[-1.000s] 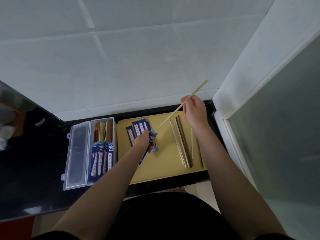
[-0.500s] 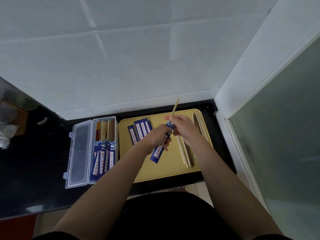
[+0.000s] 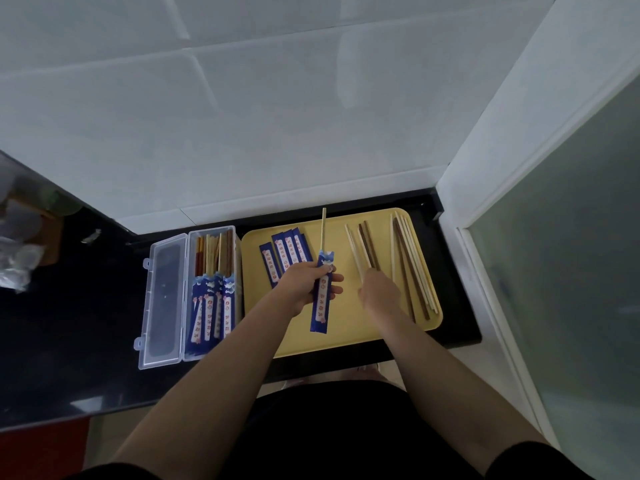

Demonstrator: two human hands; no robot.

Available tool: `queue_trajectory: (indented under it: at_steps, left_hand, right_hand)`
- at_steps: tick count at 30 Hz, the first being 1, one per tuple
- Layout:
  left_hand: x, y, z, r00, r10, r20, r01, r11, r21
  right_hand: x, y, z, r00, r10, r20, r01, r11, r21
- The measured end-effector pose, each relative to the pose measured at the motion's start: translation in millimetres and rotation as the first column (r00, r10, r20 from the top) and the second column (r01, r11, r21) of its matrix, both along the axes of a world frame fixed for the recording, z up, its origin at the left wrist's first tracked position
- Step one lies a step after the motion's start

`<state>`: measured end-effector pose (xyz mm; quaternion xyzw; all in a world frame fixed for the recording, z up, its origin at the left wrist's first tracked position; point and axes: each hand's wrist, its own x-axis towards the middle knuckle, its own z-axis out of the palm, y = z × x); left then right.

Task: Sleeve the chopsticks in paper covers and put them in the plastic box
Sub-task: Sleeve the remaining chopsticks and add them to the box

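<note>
1. Head view: several sleeved pairs are already stacked in the open plastic box [image 3: 213,292].
2. A blue paper cover [image 3: 321,292], one chopstick [image 3: 323,228] inserted, is gripped by the left hand [image 3: 306,287].
3. Loose chopsticks [image 3: 408,265] on the yellow tray [image 3: 346,341] are reached for by the right hand [image 3: 379,292]; its finger state cannot be told.
4. Spare covers [image 3: 285,254] remain unfilled.

one plastic box [image 3: 160,299] — roughly ten loose chopsticks [image 3: 408,268]
</note>
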<state>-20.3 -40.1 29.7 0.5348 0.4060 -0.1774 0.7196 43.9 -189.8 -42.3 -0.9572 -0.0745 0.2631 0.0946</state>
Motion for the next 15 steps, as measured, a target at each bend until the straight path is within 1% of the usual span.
queue_trajectory:
  at_steps: [6,15]
  left_hand:
    - [-3.2,-1.2,-3.3,0.999,0.030,-0.014,-0.030,0.999,-0.014]
    - [-6.6,0.1,-6.4,0.997,0.061,-0.041,-0.061,0.998,0.007]
  right_hand:
    - [-5.9,-2.0,-5.5,1.000,0.014,0.005,-0.014,1.000,-0.018]
    - [-5.4,-2.3,-6.7,0.998,-0.061,-0.033,0.062,0.998,0.013]
